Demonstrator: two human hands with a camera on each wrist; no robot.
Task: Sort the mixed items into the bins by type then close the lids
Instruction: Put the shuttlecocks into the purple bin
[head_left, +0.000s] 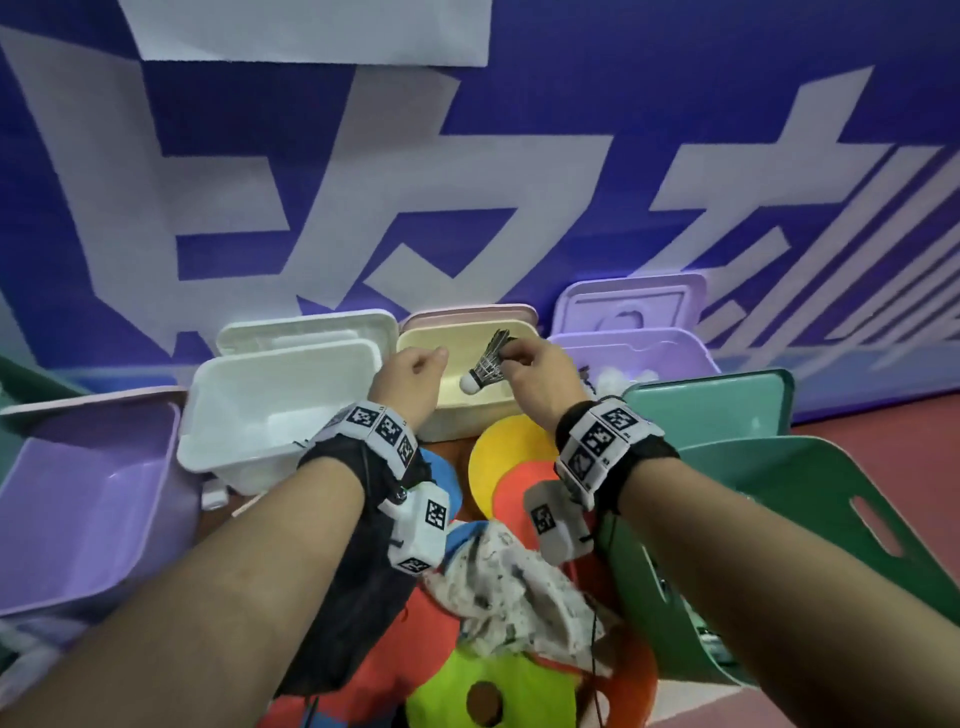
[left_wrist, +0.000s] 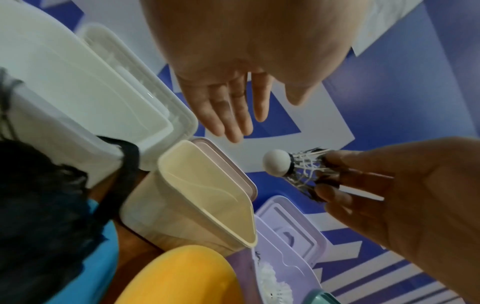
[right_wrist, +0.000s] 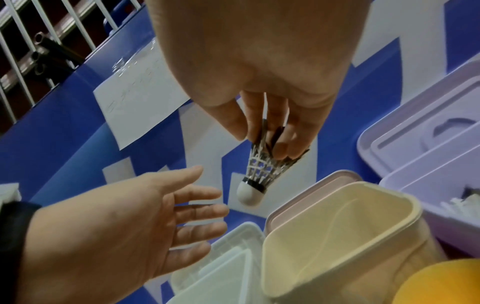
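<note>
A black-feathered shuttlecock (head_left: 485, 366) with a white cork hangs cork-down over the cream bin (head_left: 470, 410). My right hand (head_left: 540, 364) pinches its feathers (right_wrist: 267, 162) from above. My left hand (head_left: 415, 371) hovers just left of it with fingers straight and spread (right_wrist: 197, 207), holding nothing. In the left wrist view the shuttlecock (left_wrist: 279, 165) points its cork toward my left hand (left_wrist: 233, 107). The cream bin (right_wrist: 337, 236) looks empty. A lilac bin (head_left: 634, 353) to its right holds white shuttlecocks (left_wrist: 272, 283).
A white bin (head_left: 280, 405) stands open left of the cream one, a large lilac bin (head_left: 93, 493) farther left, green bins (head_left: 779, 519) at right. Flat yellow (head_left: 509, 452), orange and green discs, a patterned cloth (head_left: 519, 587) and a black mesh bag (head_left: 353, 587) lie below my wrists.
</note>
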